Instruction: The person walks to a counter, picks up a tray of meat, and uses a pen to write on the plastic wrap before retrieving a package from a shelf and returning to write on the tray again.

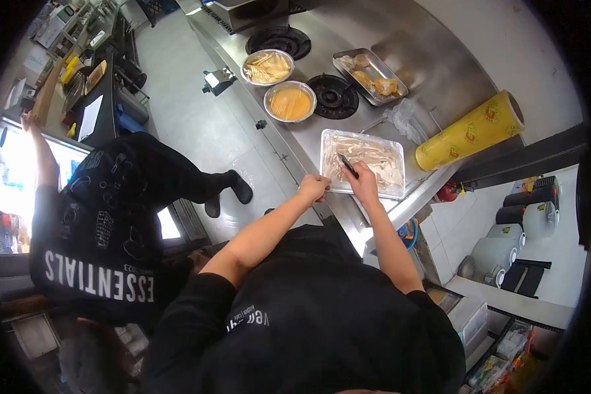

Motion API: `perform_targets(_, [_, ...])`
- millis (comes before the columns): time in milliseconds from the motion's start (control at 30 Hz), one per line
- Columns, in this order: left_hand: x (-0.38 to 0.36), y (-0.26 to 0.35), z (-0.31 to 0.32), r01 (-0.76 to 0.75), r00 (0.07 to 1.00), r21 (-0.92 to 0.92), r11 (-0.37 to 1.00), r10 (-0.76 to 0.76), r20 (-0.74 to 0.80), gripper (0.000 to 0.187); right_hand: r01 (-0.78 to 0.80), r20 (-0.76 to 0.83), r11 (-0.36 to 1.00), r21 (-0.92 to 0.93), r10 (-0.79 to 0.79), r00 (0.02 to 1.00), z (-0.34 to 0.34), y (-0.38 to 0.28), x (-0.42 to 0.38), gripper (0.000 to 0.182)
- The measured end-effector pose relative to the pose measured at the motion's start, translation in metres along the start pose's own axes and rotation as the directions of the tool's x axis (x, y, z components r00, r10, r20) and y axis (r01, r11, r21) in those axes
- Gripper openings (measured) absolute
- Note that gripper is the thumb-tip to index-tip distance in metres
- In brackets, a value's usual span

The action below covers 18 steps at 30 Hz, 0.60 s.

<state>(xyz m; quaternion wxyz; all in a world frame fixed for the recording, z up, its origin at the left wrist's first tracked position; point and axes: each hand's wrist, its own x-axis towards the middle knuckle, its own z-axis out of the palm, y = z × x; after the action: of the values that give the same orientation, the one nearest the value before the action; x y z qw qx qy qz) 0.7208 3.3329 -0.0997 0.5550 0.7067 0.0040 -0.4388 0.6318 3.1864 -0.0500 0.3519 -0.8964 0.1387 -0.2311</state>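
A metal tray [402,161] of pale, thin slices under what looks like clear film lies on the steel counter in front of me. My right hand [363,184] is closed around a slim black marker [348,165], its tip pointing down over the slices. At the tray's near left corner, my left hand [314,188] pinches the rim with curled fingers. Just right of the tray rests a large yellow-printed roll of plastic wrap [463,134].
Two film-covered bowls, one with yellow pieces [268,67] and one orange [290,102], stand beside the burners [333,96]. Farther back is a deep tray of food [371,75]. A person in black [98,230] leans into a lit cabinet on my left.
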Motion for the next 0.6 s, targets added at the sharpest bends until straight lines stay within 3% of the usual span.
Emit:
perform_targets(67, [-0.001,0.001,-0.001,0.006,1.000,0.007,1.000,-0.006,0.001,0.021,-0.111,0.110,0.993,-0.043,0.115,0.987,-0.004,-0.004,0.001,0.020])
perform_targets(167, [-0.004,0.003,-0.003,0.016,1.000,0.009,1.000,-0.016,0.014,0.020,-0.013,0.012,1.000,0.006,0.013,1.000,0.000,-0.001,0.000,0.020])
perform_targets(400, [-0.001,0.001,-0.007,0.001,0.999,0.012,1.000,-0.002,0.046,0.019,-0.006,0.017,1.000,0.011,0.005,1.000,-0.003,-0.001,-0.003,0.019])
perform_targets(600, [-0.003,-0.002,-0.014,0.020,0.999,0.047,0.999,-0.022,0.046,0.019,0.000,0.148,0.999,-0.049,0.007,0.989,0.006,-0.002,-0.009,0.020])
